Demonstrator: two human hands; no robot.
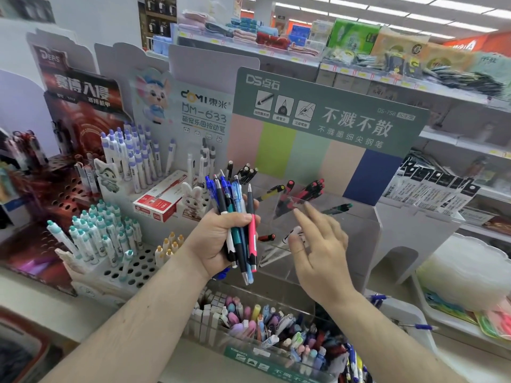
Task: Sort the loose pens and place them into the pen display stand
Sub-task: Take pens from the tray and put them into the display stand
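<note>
Bundle of loose pens (pixel 237 217) clamped upright in the left hand (pixel 218 239), fingers wrapped round the barrels, in front of the pen display stand (pixel 326 128). Roughly eight pens countable at the tops: three or four blue clickers, one black-and-white, one teal, one pale blue, one black over pink-red (overlap in the fist makes the count uncertain). Tips pointing down below the palm, clicker ends fanned upward.

Right hand (pixel 318 244) open and empty, fingers spread, hovering just beside the bundle and in front of the stand's clear acrylic compartments (pixel 293 205). Inside those compartments, about four red-and-black pens (pixel 312 189) leaning in the upper tier, one yellow-tipped black pen (pixel 272 190) left of them, one green-ended pen (pixel 338 209) to the right, one more red-and-black pen (pixel 266 237) lower down. Lower tier partly hidden behind the right hand; contents there hard to make out.

Left of the stand, a white holed rack (pixel 130 269) with purple-capped, teal-capped and yellow-capped pens, plus one red box (pixel 159 201). Below, a clear bin (pixel 257 327) crowded with pastel pens, uncountable, cut off by the lower edge.
</note>
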